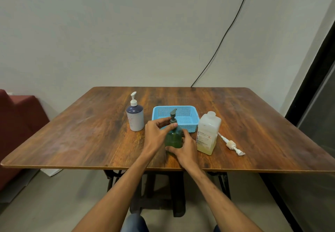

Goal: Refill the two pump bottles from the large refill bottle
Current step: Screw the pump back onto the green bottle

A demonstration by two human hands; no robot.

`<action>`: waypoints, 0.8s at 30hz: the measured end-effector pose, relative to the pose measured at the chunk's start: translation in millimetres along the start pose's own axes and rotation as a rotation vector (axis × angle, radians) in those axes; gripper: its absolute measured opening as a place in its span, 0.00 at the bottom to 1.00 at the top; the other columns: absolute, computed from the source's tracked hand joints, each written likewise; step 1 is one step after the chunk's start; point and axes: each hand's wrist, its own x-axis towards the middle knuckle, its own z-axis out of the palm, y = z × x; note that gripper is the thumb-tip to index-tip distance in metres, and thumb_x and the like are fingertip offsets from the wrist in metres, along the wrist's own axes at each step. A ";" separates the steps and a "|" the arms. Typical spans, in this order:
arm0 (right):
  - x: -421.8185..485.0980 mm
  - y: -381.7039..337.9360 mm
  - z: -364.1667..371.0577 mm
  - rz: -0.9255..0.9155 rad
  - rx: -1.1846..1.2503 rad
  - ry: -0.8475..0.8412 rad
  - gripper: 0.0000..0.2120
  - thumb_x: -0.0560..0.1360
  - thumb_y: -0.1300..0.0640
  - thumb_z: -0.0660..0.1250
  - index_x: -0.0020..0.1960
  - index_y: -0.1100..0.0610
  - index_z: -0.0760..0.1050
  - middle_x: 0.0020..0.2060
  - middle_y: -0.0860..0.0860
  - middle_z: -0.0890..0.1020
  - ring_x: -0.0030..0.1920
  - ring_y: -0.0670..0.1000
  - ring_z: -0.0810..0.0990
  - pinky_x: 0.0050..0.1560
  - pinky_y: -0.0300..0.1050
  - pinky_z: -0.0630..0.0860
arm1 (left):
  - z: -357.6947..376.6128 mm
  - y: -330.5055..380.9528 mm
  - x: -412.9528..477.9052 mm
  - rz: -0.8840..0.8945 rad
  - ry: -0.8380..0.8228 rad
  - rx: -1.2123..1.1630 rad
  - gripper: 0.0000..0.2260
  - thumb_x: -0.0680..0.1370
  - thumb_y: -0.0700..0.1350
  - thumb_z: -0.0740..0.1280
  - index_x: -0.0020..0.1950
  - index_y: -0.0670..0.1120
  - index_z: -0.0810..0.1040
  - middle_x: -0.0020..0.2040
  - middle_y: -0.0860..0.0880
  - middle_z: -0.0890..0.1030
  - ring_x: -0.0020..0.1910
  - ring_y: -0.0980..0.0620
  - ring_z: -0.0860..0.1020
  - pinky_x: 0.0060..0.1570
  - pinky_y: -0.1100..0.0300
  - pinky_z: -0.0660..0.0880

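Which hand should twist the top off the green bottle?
Left. The left hand pinches the pump at its collar, so it is probably ready to unscrew it. The right hand wraps the lower part of the green bottle, steadying it on the table.

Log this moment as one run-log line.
left hand: grips green bottle pump collar | right hand: holds its body | refill bottle: upright, pump off | loose pump: on table | navy bottle: untouched
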 end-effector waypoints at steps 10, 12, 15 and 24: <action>-0.7 1.0 1.8 -0.002 -0.002 0.021 0.38 0.64 0.54 0.83 0.69 0.48 0.69 0.61 0.43 0.78 0.61 0.46 0.77 0.55 0.35 0.74 | -10.0 -6.0 4.2 -0.076 -0.174 -0.097 0.20 0.78 0.43 0.70 0.70 0.46 0.75 0.65 0.50 0.80 0.66 0.54 0.77 0.66 0.53 0.75; -0.4 1.3 1.9 -0.009 0.009 0.020 0.37 0.63 0.53 0.83 0.68 0.45 0.69 0.58 0.40 0.77 0.60 0.45 0.78 0.54 0.35 0.76 | -5.8 -5.1 -1.0 -0.004 0.005 -0.078 0.19 0.75 0.45 0.74 0.65 0.46 0.78 0.60 0.51 0.82 0.61 0.54 0.80 0.62 0.53 0.78; -0.4 1.6 2.8 -0.016 0.011 0.030 0.38 0.64 0.53 0.83 0.67 0.44 0.68 0.60 0.42 0.78 0.61 0.45 0.78 0.57 0.41 0.79 | 4.2 -4.0 -6.3 0.087 0.168 0.048 0.17 0.71 0.49 0.78 0.57 0.47 0.82 0.52 0.54 0.84 0.54 0.57 0.82 0.56 0.56 0.81; 0.7 1.6 2.9 -0.011 0.018 0.029 0.39 0.63 0.55 0.83 0.69 0.47 0.69 0.62 0.46 0.79 0.61 0.46 0.78 0.57 0.39 0.79 | 12.2 -0.9 -1.2 0.093 0.186 0.158 0.15 0.69 0.48 0.79 0.53 0.45 0.84 0.46 0.54 0.85 0.45 0.58 0.83 0.49 0.58 0.83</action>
